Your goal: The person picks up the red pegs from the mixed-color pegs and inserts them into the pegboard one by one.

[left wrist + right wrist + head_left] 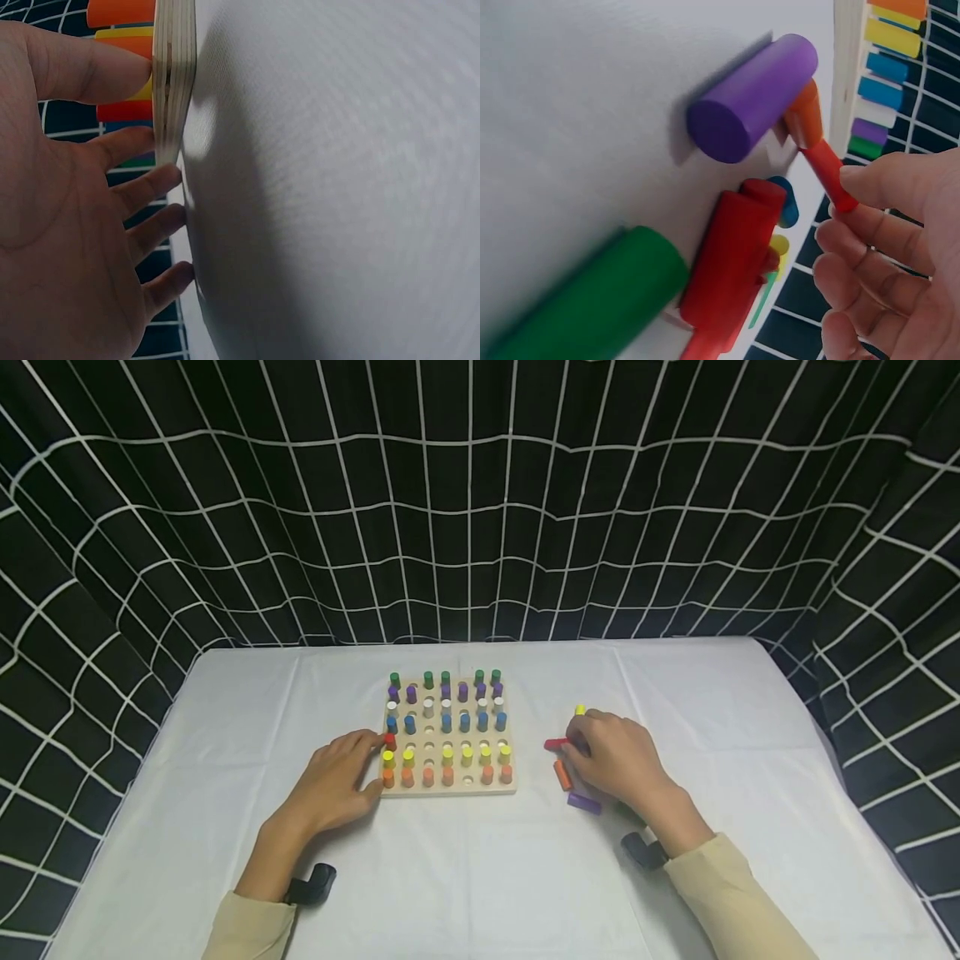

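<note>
A wooden pegboard (450, 792) with rows of coloured pegs lies on the white cloth. My left hand (333, 783) rests at its left side; in the left wrist view the thumb (97, 71) touches the board's edge, fingers loosely extended. To the right of the board, my right hand (618, 758) pinches a red peg (829, 176) between thumb and index finger. Close to it lie a purple peg (754, 97), an orange peg (805, 116), a green peg (592, 300) and several red pegs (727, 259). One red peg (391, 742) stands at the left of its row.
A yellow peg (581, 710) shows beyond my right hand, and a blue peg (787, 202) lies partly hidden behind the red ones. The white-covered table (480, 877) is bordered by a black curtain (465, 527) with white grid lines.
</note>
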{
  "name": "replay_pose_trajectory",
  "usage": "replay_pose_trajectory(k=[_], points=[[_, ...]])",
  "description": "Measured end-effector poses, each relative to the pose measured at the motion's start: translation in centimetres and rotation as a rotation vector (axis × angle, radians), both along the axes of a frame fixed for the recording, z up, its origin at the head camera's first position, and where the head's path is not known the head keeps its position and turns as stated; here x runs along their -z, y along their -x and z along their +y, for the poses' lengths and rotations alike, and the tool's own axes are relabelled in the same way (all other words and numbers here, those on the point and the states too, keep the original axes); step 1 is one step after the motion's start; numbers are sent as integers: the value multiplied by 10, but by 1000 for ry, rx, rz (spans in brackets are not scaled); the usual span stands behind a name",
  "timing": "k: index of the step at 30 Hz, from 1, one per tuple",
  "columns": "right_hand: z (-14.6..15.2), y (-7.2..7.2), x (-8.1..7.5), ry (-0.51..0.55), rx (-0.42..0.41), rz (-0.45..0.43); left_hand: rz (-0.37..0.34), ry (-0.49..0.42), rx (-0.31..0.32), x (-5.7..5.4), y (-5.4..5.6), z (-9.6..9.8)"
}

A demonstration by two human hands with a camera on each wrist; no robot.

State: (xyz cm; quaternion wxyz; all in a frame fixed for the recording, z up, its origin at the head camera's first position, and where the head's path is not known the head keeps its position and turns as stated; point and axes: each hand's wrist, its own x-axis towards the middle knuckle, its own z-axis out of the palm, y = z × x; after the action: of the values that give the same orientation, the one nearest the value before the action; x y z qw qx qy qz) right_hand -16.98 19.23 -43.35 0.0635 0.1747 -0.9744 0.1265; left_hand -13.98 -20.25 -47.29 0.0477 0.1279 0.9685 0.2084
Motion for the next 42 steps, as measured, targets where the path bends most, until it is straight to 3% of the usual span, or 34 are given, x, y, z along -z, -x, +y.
replay_pose_trajectory(k=[25,35,42], points=[[-17,11,-12,22,-95,2,13,8,7,-2,0,-1],[-30,12,-18,85,-148,-52,7,4,4,-2,0,0],[-39,14,-22,66,-181,-17,4,-3,0,-2,-1,1]])
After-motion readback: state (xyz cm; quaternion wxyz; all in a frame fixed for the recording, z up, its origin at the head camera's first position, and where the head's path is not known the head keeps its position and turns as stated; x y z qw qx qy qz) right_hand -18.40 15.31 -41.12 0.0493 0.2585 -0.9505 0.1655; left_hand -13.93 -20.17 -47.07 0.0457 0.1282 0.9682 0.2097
